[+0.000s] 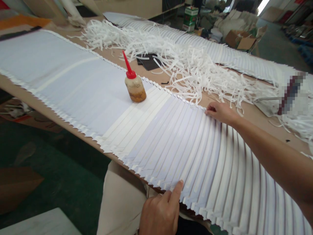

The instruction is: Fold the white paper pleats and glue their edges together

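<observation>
Head view, pleated sheet (179, 137) between both hands (158, 210) (223, 112)

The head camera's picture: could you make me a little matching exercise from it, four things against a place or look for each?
Things:
1. Bottle
2. Left hand
3. Right hand
4. Tangle of loose strips

Places or looks:
A. At the far edge of the white slatted panel
B. Heaped on the brown table, beyond that panel
C. Red nozzle, with brownish contents
D. Index finger extended at the panel's near edge

Pairs: 1-C, 2-D, 3-A, 4-B
</observation>
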`<action>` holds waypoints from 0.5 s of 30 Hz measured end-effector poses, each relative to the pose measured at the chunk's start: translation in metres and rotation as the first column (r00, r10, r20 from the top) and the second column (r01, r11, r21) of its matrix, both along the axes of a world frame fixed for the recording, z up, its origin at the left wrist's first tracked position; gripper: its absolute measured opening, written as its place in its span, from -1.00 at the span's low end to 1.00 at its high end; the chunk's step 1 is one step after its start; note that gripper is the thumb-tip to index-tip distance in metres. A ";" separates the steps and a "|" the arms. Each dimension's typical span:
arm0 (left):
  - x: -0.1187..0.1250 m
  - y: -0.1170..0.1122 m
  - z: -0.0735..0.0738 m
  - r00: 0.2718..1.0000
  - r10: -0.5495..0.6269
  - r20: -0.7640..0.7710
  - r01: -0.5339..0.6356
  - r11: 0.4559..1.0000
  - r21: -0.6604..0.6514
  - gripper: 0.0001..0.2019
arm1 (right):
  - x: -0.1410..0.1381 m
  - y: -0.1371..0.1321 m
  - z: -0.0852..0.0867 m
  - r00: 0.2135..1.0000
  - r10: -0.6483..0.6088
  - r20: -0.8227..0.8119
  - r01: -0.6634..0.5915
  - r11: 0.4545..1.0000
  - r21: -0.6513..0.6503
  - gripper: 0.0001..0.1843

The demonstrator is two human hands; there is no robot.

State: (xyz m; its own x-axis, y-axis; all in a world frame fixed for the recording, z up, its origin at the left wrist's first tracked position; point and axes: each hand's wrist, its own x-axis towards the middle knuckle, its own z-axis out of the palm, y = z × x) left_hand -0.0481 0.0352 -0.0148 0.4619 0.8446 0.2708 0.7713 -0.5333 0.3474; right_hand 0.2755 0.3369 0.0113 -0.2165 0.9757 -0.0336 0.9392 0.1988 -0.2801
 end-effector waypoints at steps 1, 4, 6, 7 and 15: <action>0.000 0.000 0.000 1.000 0.001 0.000 -0.001 1.000 -0.004 -0.50 | 0.001 0.000 -0.002 1.000 0.006 0.004 -0.006 1.000 0.004 -0.83; -0.001 0.002 0.001 1.000 -0.002 0.013 0.002 1.000 -0.022 -0.50 | 0.003 -0.001 -0.006 0.999 0.024 0.023 -0.024 1.000 0.001 -0.81; -0.001 0.002 0.000 1.000 -0.006 0.024 0.007 1.000 -0.021 -0.50 | 0.002 -0.001 -0.006 0.998 0.018 0.066 -0.019 1.000 0.015 -0.81; -0.001 0.002 0.000 1.000 -0.006 0.026 0.007 1.000 -0.017 -0.50 | 0.001 0.000 -0.005 0.995 0.008 0.098 -0.012 0.999 0.041 -0.81; -0.001 0.003 -0.006 1.000 0.001 0.017 -0.001 0.999 0.048 -0.50 | -0.025 0.055 0.002 0.943 0.259 0.211 -0.304 0.928 0.218 -0.43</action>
